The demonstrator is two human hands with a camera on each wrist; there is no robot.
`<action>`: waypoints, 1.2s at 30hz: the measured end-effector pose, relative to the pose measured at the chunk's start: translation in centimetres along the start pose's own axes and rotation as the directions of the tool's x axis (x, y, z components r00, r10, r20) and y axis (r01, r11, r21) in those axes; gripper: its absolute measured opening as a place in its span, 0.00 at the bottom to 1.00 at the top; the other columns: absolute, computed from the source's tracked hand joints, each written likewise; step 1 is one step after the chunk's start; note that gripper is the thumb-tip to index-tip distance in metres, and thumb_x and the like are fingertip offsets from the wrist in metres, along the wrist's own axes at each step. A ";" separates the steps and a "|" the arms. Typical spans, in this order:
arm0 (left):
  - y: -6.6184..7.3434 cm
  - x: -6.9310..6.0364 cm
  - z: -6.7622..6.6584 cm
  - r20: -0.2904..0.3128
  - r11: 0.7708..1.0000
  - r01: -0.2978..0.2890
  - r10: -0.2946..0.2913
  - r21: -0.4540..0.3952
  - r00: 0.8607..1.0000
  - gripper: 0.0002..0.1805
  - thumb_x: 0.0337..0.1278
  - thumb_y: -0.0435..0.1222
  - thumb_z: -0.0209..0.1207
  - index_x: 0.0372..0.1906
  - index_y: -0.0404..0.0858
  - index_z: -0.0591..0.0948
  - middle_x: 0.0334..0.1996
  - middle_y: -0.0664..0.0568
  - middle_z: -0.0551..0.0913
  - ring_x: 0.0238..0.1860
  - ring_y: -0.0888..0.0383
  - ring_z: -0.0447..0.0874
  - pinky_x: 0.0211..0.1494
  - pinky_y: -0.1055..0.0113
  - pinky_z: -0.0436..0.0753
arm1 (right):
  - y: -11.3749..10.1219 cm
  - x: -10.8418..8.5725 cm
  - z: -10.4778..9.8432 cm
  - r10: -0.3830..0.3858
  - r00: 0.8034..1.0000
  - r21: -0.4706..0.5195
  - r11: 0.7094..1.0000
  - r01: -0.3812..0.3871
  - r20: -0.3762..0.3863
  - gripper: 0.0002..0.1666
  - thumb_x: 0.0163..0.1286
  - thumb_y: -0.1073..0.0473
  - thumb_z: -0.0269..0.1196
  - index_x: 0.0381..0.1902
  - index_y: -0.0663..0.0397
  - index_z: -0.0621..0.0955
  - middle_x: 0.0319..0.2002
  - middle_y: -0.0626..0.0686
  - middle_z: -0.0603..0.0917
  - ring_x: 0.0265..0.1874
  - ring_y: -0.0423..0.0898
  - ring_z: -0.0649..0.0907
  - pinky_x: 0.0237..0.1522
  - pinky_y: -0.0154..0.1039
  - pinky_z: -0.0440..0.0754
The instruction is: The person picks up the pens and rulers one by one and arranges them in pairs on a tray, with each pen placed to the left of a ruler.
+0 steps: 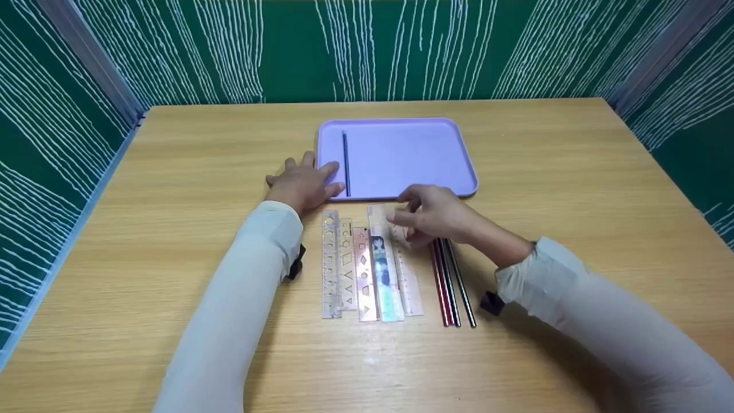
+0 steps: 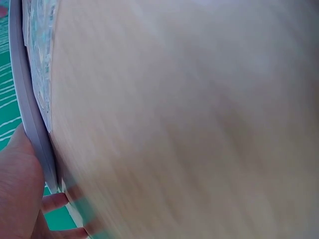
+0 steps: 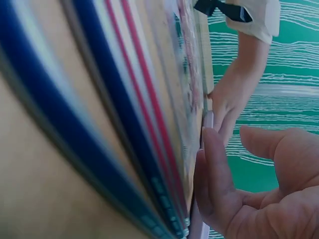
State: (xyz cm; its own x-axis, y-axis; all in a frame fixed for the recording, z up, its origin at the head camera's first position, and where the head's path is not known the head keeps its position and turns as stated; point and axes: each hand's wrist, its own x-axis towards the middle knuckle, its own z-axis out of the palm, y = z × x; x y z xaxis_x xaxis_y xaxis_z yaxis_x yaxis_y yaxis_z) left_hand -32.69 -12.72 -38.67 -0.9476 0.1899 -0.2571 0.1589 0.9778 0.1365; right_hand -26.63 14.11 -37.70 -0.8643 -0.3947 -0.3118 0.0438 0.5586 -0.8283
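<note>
My left hand (image 1: 301, 184) rests with spread fingers at the left rim of a purple tray (image 1: 401, 155); its thumb lies over the rim, close to a dark pencil (image 1: 346, 163) standing lengthwise in the tray. Below the tray's front edge, my right hand (image 1: 438, 215) hovers above the top ends of several rulers and pencils. In the right wrist view its thumb and fingers (image 3: 219, 169) are apart with nothing between them. Beneath it lie dark pencils (image 1: 450, 281) and a red pencil (image 1: 440, 287), beside a clear ruler (image 1: 412, 287) and a ruler with a printed figure (image 1: 387, 281).
Farther left in the row lie a pink stencil ruler (image 1: 365, 275) and clear stencil rulers, one of them (image 1: 331, 264) at the left end. The wooden table (image 1: 189, 172) reaches back to green walls (image 1: 292, 51) with white streaks.
</note>
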 end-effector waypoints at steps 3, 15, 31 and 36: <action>0.0 0.0 0.0 0.003 1.000 0.002 -0.002 -0.005 1.000 0.37 0.72 0.67 0.42 0.81 0.66 0.54 0.79 0.42 0.52 0.76 0.29 0.53 0.64 0.15 0.58 | 0.4 -0.5 0.2 0.008 1.000 -0.014 1.000 -0.008 0.002 0.37 0.67 0.52 0.72 0.66 0.64 0.71 0.50 0.64 0.78 0.31 0.54 0.91 0.36 0.44 0.91; -0.3 0.1 0.1 0.006 1.000 0.016 -0.016 -0.006 1.000 0.37 0.71 0.68 0.42 0.81 0.68 0.52 0.80 0.43 0.51 0.75 0.30 0.55 0.65 0.16 0.59 | 1.0 -1.6 1.2 -0.008 1.000 -0.008 1.000 0.008 0.026 0.42 0.56 0.62 0.79 0.64 0.66 0.71 0.46 0.63 0.80 0.30 0.53 0.90 0.35 0.45 0.91; 0.1 0.0 -0.3 0.027 1.000 0.012 -0.011 -0.023 1.000 0.37 0.72 0.67 0.42 0.81 0.67 0.52 0.81 0.43 0.48 0.77 0.30 0.51 0.65 0.15 0.55 | 1.0 -2.3 1.7 -0.006 1.000 -0.146 0.989 0.004 -0.017 0.43 0.45 0.68 0.82 0.58 0.64 0.74 0.47 0.61 0.81 0.31 0.49 0.89 0.32 0.40 0.91; 0.0 -0.1 -0.2 0.030 0.999 0.016 -0.015 -0.028 0.999 0.37 0.72 0.67 0.42 0.81 0.67 0.52 0.82 0.42 0.47 0.78 0.29 0.50 0.65 0.15 0.55 | 0.8 -2.2 1.7 -0.040 0.999 -0.294 0.955 0.031 -0.027 0.44 0.44 0.61 0.84 0.57 0.62 0.74 0.45 0.58 0.83 0.35 0.49 0.87 0.36 0.38 0.90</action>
State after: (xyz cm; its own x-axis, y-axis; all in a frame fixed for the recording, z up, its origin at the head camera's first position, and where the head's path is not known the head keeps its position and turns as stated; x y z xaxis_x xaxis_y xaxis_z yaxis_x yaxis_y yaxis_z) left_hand -32.68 -12.76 -38.43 -0.9411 0.1774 -0.2878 0.1356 0.9779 0.1593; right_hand -23.82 14.16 -38.50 -0.8785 -0.3971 -0.2656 -0.1320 0.7361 -0.6639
